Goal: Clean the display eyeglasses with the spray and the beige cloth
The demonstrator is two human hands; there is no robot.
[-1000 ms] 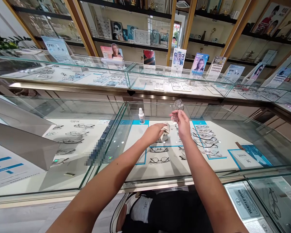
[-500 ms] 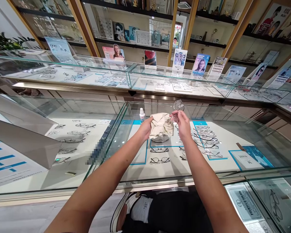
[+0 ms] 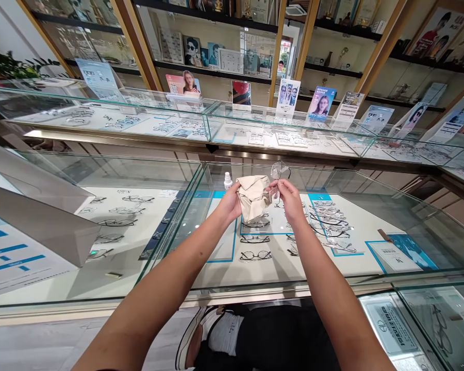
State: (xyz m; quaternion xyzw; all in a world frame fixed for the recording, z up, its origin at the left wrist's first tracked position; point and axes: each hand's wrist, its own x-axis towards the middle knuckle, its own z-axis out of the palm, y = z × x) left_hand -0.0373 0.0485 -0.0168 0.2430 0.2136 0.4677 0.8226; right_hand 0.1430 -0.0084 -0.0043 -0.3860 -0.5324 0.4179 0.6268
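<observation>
Above the glass display case, my left hand [image 3: 230,203] is closed on a crumpled beige cleaning cloth [image 3: 252,198], which hangs down from the fingers. Just to its right, my right hand [image 3: 289,198] pinches a pair of thin-rimmed eyeglasses [image 3: 280,170]. One round lens stands up above the fingers; the other is partly hidden behind them, close to the cloth's right edge. Whether cloth and glasses touch I cannot tell. Behind my left hand stands a small white bottle [image 3: 228,181].
Under the glass lie several rows of spectacle frames [image 3: 255,255]. At left stands a large white-and-blue folded card [image 3: 19,242]. A second glass counter [image 3: 232,149] with upright advert cards [image 3: 287,98] runs across the back. My legs [image 3: 278,337] are below the near edge.
The glasses have turned and shifted slightly left in my right hand. The cloth has been refolded a little and hangs more narrowly from my left hand.
</observation>
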